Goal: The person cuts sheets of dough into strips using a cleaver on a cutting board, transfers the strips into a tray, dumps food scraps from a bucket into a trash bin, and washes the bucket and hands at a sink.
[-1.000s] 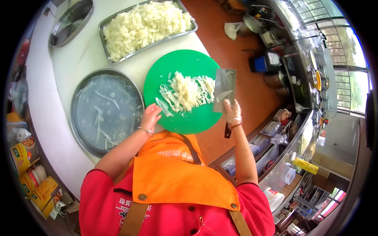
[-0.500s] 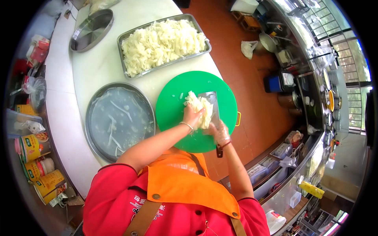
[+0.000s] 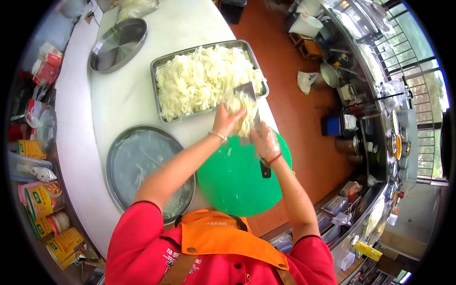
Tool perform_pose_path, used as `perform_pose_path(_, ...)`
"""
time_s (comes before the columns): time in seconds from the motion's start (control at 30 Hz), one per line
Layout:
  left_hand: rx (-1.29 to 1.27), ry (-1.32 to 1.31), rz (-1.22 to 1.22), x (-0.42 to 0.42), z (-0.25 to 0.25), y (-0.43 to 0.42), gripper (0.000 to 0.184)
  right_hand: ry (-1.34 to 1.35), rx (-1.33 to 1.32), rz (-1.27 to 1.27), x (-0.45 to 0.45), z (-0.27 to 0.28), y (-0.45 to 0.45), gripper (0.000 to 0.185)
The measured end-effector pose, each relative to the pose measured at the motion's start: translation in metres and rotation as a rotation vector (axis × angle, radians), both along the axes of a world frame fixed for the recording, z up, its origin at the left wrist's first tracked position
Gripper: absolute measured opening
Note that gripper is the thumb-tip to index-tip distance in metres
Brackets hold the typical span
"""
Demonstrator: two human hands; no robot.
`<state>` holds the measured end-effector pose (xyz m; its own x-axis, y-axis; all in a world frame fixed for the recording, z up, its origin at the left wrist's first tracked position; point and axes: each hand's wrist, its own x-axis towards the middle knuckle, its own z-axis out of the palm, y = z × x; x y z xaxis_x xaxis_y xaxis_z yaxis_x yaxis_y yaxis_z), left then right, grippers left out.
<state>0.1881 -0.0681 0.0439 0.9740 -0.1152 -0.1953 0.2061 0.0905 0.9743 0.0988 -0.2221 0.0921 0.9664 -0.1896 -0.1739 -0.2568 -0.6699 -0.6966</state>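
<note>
My left hand [image 3: 229,118] presses a clump of cut white noodles [image 3: 244,114] against the blade of a cleaver [image 3: 246,88]. My gloved right hand [image 3: 266,141] grips that cleaver, its dark handle pointing down toward me. Both hands are raised over the near right corner of a metal tray [image 3: 156,90] heaped with noodle strips [image 3: 202,80]. Below them lies a round green cutting board [image 3: 240,178] with a few small scraps on it.
A round pan [image 3: 142,164] with a thin wet film sits left of the board. Another round metal pan [image 3: 118,45] stands farther back on the white table [image 3: 126,99]. Yellow cans [image 3: 66,244] are at the far left. Right of the table is red floor [image 3: 304,123].
The noodles have gone from the board onto the cleaver, between my hands, and up toward the tray. My left hand moved from the board's edge to the clump.
</note>
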Motion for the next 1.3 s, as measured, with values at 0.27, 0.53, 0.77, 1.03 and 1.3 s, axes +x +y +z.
perform_pose_path(0.27, 0.010, 0.030, -0.080, 0.188, 0.036, -0.017, 0.064, -0.160, -0.252, 0.108, 0.198, 0.034, -0.026, 0.033)
perform_pose_path(0.53, 0.337, -0.028, -0.148, 0.226, -0.004, 0.002, 0.062, -0.029, -0.459, 0.116, 0.245, 0.001, -0.007, 0.048)
perform_pose_path(0.77, 0.611, -0.779, -0.199, 0.197, 0.005, 0.000, 0.056, -0.267, -0.344, 0.051, 0.242, -0.010, -0.032, 0.048)
perform_pose_path(1.03, 0.290, -0.905, -0.451, 0.154, 0.051, -0.052, 0.066, -0.027, 0.858, -0.017, 0.198, 0.069, -0.029, 0.037)
perform_pose_path(1.3, 0.673, -0.726, -0.383, 0.213, -0.044, -0.013, 0.079, -0.010, 0.857, -0.176, 0.126, 0.078, -0.037, 0.052)
